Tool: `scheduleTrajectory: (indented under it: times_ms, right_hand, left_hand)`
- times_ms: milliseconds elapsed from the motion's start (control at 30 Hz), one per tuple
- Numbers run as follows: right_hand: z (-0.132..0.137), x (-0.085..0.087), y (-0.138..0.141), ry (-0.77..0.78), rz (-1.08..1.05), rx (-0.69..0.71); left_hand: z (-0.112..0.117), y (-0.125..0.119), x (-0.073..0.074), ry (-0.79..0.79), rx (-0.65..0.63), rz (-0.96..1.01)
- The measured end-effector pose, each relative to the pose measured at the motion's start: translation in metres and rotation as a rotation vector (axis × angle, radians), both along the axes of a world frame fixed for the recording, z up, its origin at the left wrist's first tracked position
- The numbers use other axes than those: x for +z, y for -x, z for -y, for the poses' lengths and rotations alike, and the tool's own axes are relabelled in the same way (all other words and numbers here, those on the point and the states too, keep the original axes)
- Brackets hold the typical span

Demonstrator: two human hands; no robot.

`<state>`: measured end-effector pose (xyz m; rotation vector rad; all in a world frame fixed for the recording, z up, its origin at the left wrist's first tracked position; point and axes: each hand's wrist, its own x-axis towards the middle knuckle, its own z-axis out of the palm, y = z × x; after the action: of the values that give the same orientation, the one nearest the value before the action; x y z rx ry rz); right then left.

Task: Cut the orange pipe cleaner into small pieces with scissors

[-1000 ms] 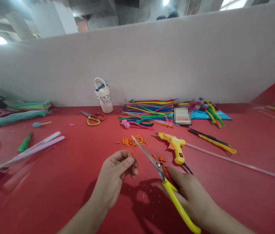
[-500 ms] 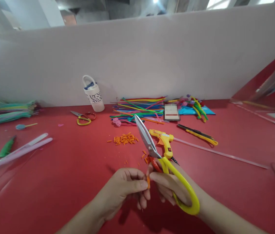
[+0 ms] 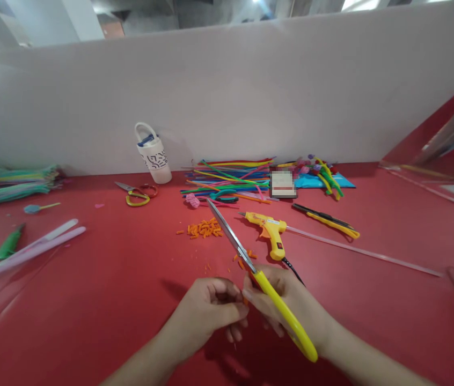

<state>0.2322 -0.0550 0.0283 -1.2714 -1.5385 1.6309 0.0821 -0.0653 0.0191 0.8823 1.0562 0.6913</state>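
My right hand [image 3: 287, 305] grips yellow-handled scissors [image 3: 251, 262], their closed blades pointing up and to the left over the red table [image 3: 110, 279]. My left hand [image 3: 211, 311] is pinched closed right beside the right hand's fingers. A small orange piece [image 3: 245, 301] shows just between the two hands' fingertips. A pile of short orange cut pieces [image 3: 205, 229] lies on the table beyond the hands, with a few more scattered by the scissor blades.
A yellow glue gun [image 3: 269, 229] lies just past the scissors. Colourful straws [image 3: 231, 179], a yellow utility knife [image 3: 326, 220], a second pair of scissors [image 3: 136, 194] and a white cup [image 3: 153, 154] sit by the grey partition. Pink sticks [image 3: 29, 249] lie left.
The scissors swung upright with blades raised, then tilted back down to the left. My hands came together, the left moving down toward me with the orange piece pinched.
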Motion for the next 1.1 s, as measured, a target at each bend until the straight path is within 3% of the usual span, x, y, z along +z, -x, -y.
scheduleTrajectory:
  times_ms: [133, 267, 500, 833, 1100]
  right_hand:
    - [-0.002, 0.004, -0.005, -0.296, 0.197, -0.029]
    - [-0.003, -0.001, -0.012, -0.491, 0.544, 0.045]
    - [0.001, -0.019, -0.013, -0.746, 0.905, 0.185]
    - [0.004, -0.025, -0.012, -0.974, 0.962, 0.174]
    - [0.003, -0.028, -0.013, -1.06, 0.978, 0.159]
  left_hand:
    - [-0.004, 0.007, 0.004, -0.093, 0.162, 0.085]
    - [-0.012, 0.021, 0.009, -0.169, 0.389, 0.17]
    - [-0.015, 0.033, 0.017, -0.244, 0.53, 0.245]
    - [-0.013, 0.035, 0.022, -0.273, 0.581, 0.21]
    - [-0.014, 0.034, 0.022, -0.283, 0.595, 0.187]
